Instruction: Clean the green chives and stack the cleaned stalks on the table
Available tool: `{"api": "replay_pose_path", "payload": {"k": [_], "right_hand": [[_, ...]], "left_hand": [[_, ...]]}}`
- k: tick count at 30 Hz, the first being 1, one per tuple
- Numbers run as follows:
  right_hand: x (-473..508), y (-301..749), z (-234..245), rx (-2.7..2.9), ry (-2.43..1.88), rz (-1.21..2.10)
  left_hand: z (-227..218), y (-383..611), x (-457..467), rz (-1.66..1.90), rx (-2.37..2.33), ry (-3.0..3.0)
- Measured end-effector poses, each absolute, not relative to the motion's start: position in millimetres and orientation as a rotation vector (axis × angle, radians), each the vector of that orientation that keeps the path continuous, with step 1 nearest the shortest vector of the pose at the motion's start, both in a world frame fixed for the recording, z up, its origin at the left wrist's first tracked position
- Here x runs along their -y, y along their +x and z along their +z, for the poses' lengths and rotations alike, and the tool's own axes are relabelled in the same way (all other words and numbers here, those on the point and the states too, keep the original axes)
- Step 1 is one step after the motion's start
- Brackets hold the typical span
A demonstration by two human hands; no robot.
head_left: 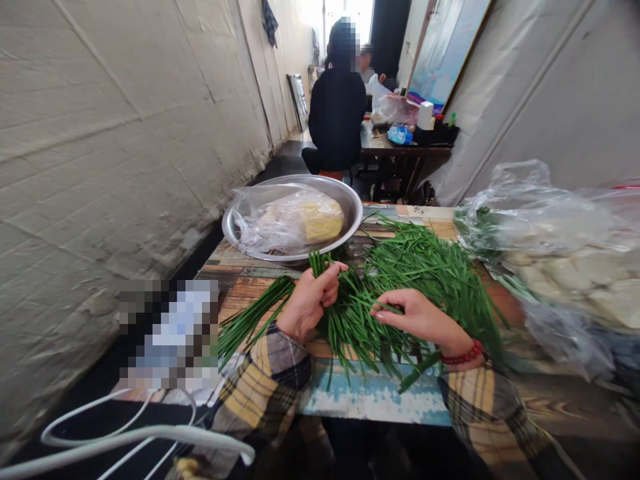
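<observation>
My left hand point(316, 293) is closed around a bunch of green garlic chives point(317, 262), whose ends stick up above the fist. To its right, my right hand point(423, 319) has its thumb and fingers pinched together on a chive leaf, just over the loose chives. A large heap of chives point(425, 260) spreads across the wooden tabletop behind and between both hands. Left of my left hand lies a separate, neatly aligned bundle of chives point(260, 313). The right palm is turned away from view.
Behind my left hand stands a metal basin point(358, 217) holding a plastic bag point(280, 217) with something yellow. Clear bags point(575, 267) of pale pieces lie at right. White cables point(150, 433) run at lower left. A person in black point(337, 113) sits beyond, near another table point(400, 152).
</observation>
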State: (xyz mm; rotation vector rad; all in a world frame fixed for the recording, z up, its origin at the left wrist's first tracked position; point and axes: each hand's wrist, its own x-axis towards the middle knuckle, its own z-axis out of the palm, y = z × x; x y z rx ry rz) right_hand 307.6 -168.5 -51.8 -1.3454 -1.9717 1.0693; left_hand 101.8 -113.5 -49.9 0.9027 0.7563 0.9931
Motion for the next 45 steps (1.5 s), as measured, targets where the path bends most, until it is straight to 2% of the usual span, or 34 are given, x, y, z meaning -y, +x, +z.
{"api": "replay_pose_path", "payload": {"k": [4,10,16,23,26,31,34,40,45], "right_hand": [[168,330,-47,1.851,-1.365,1.062],[159,356,-57,1.386,-1.527,0.796],[159,352,-65,1.702,-1.682,0.738],[158,344,-78,1.967,-1.816,0.427],[155,343,-80,1.791,-1.771,0.541],[155,337,-70,1.400,-1.504,0.968],[158,333,-63,1.309,-1.402,1.094],[160,331,-60,1.320,-1.394,1.107],[160,335,-61,1.597,-1.353,1.021]], "left_hand": [[-45,96,108,1.068,-0.711,0.830],[-45,97,108,1.081,-0.730,0.822],[-43,98,109,1.072,-0.710,0.777],[-41,98,111,0.990,-0.608,0.780],[-42,97,111,0.945,-0.572,0.792],[-45,97,111,0.934,-0.575,0.801],[-45,97,111,0.931,-0.594,0.800],[-45,98,111,0.918,-0.609,0.794],[-45,98,111,0.925,-0.615,0.821]]}}
